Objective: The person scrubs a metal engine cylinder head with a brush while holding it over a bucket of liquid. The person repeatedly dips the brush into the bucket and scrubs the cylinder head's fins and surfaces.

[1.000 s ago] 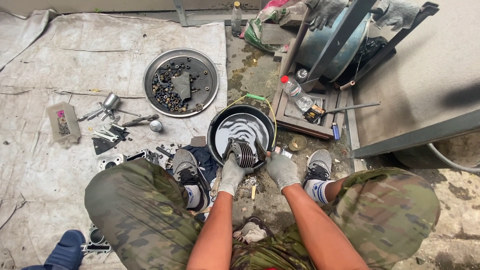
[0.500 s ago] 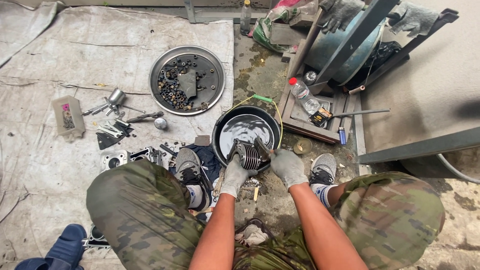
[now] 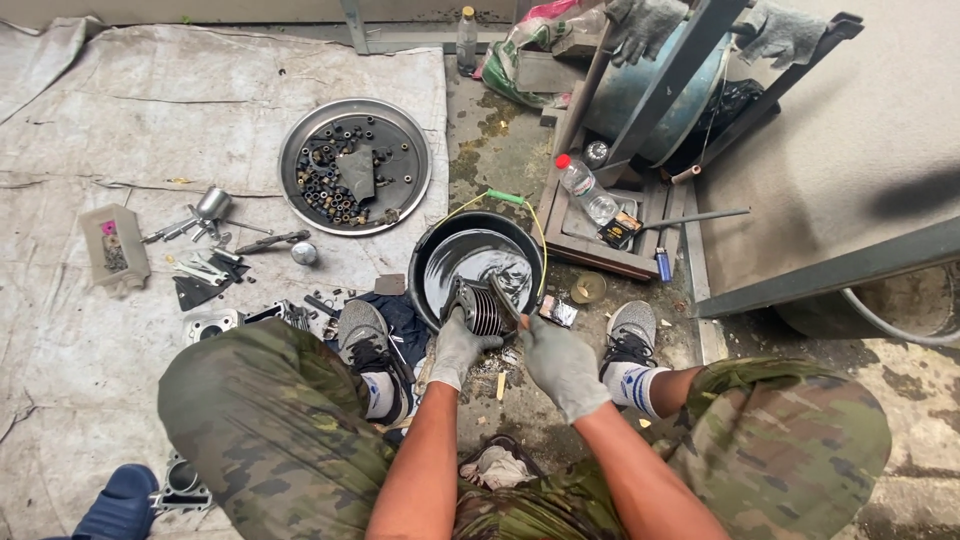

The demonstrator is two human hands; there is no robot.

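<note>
Over black basin point(image 3: 432, 262) of dark liquid, left hand point(image 3: 458, 347) and right hand point(image 3: 562, 362) grip finned cylinder point(image 3: 478, 305).

Grey finned engine cylinder point(image 3: 481, 306) tilted over black basin's point(image 3: 432, 262) near rim

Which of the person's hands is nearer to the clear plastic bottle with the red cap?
Right. The right hand lies below the bottle, slightly to its left, by the black bucket's rim. The left hand grips the finned metal cylinder, further left of the bottle.
</note>
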